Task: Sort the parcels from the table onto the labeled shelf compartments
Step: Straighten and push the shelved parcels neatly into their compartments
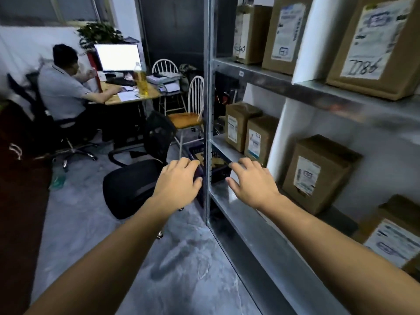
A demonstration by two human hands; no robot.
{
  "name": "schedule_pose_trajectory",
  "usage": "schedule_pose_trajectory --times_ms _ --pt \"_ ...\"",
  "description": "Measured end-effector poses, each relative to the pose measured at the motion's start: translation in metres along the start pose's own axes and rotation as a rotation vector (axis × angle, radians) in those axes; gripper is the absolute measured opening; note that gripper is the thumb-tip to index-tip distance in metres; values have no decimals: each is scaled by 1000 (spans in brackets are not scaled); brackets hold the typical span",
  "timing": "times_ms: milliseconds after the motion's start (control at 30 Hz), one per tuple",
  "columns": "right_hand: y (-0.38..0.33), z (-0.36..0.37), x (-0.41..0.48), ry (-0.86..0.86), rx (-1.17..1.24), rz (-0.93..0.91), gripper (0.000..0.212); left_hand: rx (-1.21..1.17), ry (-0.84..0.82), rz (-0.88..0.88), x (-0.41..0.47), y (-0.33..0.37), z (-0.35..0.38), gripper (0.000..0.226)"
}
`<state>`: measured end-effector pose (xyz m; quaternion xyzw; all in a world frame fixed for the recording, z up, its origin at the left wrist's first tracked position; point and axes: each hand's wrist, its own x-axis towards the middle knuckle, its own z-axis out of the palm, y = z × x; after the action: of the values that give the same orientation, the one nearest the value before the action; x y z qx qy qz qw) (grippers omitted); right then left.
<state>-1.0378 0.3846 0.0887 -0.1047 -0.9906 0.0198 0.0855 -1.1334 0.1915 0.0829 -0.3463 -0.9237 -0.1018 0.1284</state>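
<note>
Grips slack, empty, left hand (179, 181), right hand (252, 181) above smooth steel shelf (250, 228), boxy cardboard parcels (318, 173)

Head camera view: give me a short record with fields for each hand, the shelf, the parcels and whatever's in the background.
left hand: reaching to a dark basket beside the shelf post; grip unclear
right hand: fingers spread, holding nothing, over the shelf edge
shelf: metal, several levels
parcels: brown labelled boxes standing on three levels
background: person seated at a desk with a lit monitor; black office chair nearer
</note>
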Motion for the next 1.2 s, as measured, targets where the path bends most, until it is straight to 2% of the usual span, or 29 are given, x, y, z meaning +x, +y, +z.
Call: schedule_pose_trajectory --times_ms 233,500,767,967,1200 --pt "3 22 108 87 33 160 45 -11 18 164 120 -58 27 49" --pt "17 36 182 52 5 372 46 -58 -88 347 237 -86 71 50" --pt "62 36 228 102 33 563 44 -140 -89 487 330 -59 107 51" --pt "107 41 254 108 219 761 51 -191 -37 569 390 -21 128 47" --pt "126 56 249 144 171 914 53 -260 -10 717 416 8 148 48"
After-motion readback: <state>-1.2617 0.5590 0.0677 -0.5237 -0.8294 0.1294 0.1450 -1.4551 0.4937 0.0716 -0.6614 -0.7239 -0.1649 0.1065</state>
